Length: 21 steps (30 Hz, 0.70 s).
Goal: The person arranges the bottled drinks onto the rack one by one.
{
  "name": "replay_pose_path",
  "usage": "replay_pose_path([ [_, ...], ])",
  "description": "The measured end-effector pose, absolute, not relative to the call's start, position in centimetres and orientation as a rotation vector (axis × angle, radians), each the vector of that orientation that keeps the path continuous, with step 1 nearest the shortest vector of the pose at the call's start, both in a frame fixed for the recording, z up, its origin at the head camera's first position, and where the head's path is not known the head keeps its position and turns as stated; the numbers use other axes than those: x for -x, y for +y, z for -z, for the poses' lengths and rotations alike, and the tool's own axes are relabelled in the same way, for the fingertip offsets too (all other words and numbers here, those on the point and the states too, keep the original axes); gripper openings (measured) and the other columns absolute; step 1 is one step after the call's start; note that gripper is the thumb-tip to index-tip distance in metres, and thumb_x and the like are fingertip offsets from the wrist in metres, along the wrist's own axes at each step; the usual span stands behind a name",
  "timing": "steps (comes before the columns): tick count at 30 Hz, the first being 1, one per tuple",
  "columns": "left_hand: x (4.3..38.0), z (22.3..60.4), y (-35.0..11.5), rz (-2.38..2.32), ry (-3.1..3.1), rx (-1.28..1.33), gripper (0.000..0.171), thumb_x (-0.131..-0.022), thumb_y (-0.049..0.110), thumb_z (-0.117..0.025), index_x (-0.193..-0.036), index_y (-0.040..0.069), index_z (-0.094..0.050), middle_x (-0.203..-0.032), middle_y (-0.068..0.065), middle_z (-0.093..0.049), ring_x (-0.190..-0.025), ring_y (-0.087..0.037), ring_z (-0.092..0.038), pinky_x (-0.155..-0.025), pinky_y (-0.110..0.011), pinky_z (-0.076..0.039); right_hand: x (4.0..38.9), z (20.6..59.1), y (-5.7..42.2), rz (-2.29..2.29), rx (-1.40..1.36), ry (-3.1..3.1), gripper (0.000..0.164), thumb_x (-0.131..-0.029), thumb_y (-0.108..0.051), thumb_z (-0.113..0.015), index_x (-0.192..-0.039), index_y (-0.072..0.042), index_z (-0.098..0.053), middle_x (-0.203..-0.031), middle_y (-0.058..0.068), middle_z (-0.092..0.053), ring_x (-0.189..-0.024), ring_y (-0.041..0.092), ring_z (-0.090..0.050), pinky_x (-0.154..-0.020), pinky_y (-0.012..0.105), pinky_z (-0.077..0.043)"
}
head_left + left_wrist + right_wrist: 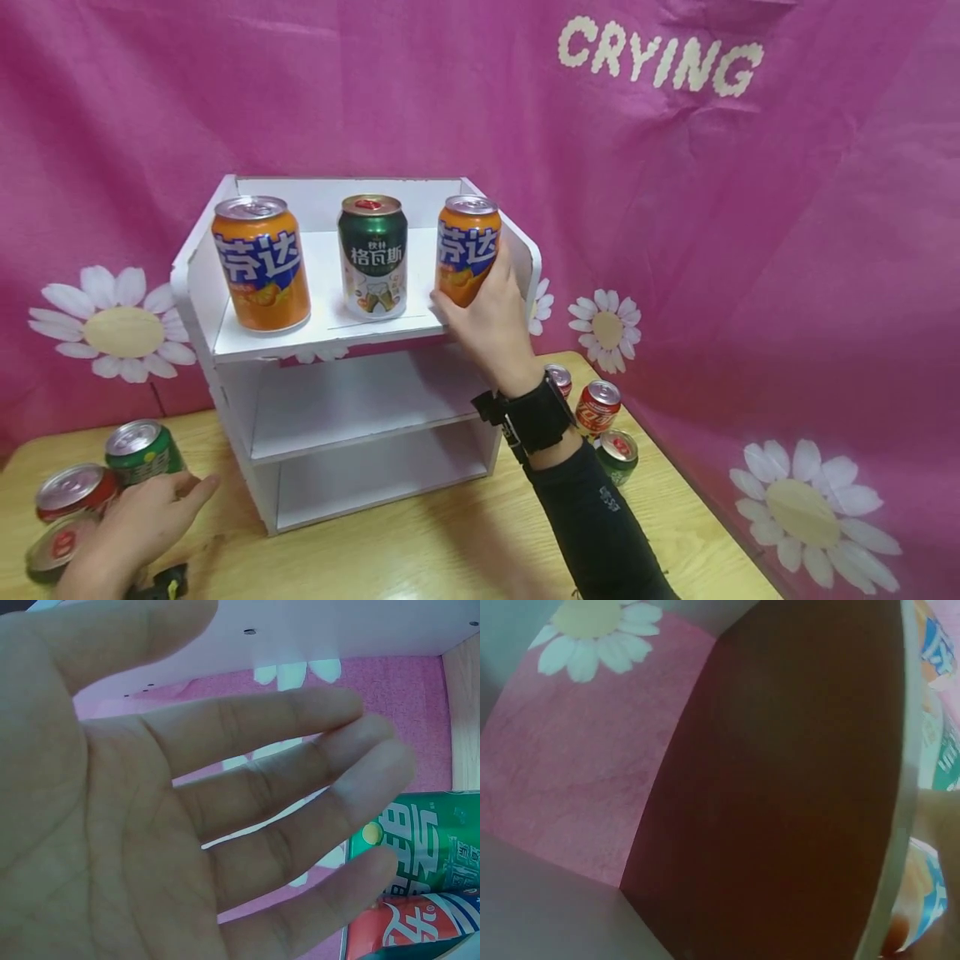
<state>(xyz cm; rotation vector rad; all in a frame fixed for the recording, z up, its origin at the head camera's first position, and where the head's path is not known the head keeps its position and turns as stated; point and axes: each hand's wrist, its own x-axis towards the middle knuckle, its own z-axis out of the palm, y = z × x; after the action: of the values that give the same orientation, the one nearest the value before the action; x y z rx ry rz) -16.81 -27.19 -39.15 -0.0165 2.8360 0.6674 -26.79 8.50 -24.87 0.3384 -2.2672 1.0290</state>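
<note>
Okay, so the right hand [491, 321] has its fingers and thumb wrapped round a blue-labelled orange can [465, 237], just right of centre in the head view, at the right end of the top tier of a white shelf unit [367, 412]. Can't tell if the can's base actually touches the board, the hand covers that bit. That arm has a black strap [536, 417] on the wrist and a black sleeve [603, 525]. On the same tier, a green-and-white can [373, 258] stands upright near the middle of the frame, and a matching orange can [261, 267] stands left of it. The left hand [146, 517] is down at lower left, fingers loose and stretched out, gripping nothing; the left wrist view shows the palm clearly. Right by it on the wooden table [420, 550] are a green can [142, 450], a red can [69, 490] and a gold-topped can [56, 554]. Over at lower right, past the forearm, there's two more red cans [597, 408] plus a dark green can [617, 458]. Behind it all hangs a pink cloth [675, 192] with big daisies and "CRYING" at upper right.
</note>
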Motion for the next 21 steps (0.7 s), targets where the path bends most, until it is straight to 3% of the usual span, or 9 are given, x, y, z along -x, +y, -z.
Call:
replay_pose_path([
  [9, 16.81, 38.93, -26.99, -0.68, 2.842, 0.039, 0.075, -0.098, 0.054, -0.032, -0.116, -0.015, -0.056, -0.111, -0.033, -0.057, -0.102, -0.052, -0.053, -0.078, -0.061, -0.043, 26.56, 24.66, 8.21, -0.977, -0.254, -2.281, 0.099, -0.077, -0.042, -0.075, -0.147, -0.009, -0.014, -0.129, 0.014, -0.043, -0.116, 0.021, -0.049, -0.097, 0.037, -0.043],
  [21, 16.63, 38.79, -26.96, -0.674, 2.821, 0.039, 0.077, -0.099, 0.055, -0.03, -0.116, -0.016, -0.054, -0.112, -0.034, -0.056, -0.103, -0.053, -0.051, -0.078, -0.062, -0.041, 26.87, 24.53, 8.42, -1.012, -0.326, -2.272, 0.093, -0.078, -0.033, -0.076, -0.145, -0.008, -0.017, -0.13, 0.011, -0.046, -0.116, 0.019, -0.05, -0.098, 0.036, -0.042],
])
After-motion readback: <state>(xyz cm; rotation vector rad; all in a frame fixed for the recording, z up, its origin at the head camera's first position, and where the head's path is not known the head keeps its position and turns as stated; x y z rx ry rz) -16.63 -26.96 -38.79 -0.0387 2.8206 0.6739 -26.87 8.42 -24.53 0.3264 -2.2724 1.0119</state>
